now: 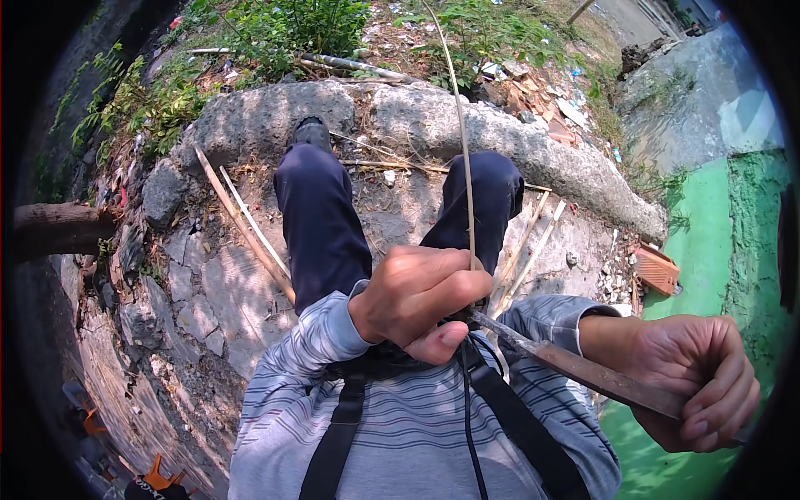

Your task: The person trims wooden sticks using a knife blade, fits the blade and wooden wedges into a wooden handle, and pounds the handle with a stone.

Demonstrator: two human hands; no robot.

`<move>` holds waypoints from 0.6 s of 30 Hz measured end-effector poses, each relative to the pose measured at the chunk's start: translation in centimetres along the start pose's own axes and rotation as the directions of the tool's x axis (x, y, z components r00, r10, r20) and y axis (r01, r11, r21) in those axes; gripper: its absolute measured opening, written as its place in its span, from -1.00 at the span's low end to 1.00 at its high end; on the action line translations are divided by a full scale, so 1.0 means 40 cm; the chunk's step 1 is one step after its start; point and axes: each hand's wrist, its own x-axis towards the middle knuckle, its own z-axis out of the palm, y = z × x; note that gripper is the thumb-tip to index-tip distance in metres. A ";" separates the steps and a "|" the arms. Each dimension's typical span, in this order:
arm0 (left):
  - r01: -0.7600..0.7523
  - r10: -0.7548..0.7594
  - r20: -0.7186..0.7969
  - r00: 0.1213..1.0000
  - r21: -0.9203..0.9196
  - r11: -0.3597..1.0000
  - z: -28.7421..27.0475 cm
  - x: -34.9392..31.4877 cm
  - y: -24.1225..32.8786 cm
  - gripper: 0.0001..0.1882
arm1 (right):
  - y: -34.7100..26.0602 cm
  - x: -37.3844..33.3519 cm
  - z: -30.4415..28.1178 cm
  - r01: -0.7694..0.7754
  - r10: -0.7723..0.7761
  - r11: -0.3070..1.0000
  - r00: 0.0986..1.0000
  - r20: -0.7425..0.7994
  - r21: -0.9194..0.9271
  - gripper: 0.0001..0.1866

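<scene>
My left hand (421,300) is closed in front of my waist, pinching a long thin strip of bamboo or wood (462,125) that rises from the fingers and bends slightly leftward at its far end. At the right, my right hand (696,379) is wrapped round a long knife (600,375), grey toward its narrow end and brown nearer my right fingers. The narrow end reaches the underside of my left hand. Whether the knife touches the strip there cannot be seen, because the left fingers cover that spot.
Pale split sticks lie on the cracked stone ground, some left of my legs (321,217) and others to the right (533,242). A low concrete kerb (517,133) curves ahead, with plants and litter beyond. A brick-coloured block (657,269) sits beside a green surface (700,225).
</scene>
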 end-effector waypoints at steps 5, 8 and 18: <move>-0.018 0.019 -0.035 0.999 0.021 1.000 0.004 0.000 -0.001 -0.46 | -0.010 0.000 0.000 -0.078 0.079 0.996 0.996 0.029 -0.037 -0.74; -0.043 0.044 -0.027 0.999 0.064 0.997 0.001 -0.002 -0.002 -0.34 | -0.001 0.002 0.000 -0.112 0.113 0.991 0.993 0.019 -0.068 -0.76; 0.003 0.001 -0.052 0.999 0.080 0.997 0.003 0.001 0.004 -0.19 | 0.046 -0.030 0.050 -0.163 0.162 0.979 0.987 -0.016 -0.123 -0.87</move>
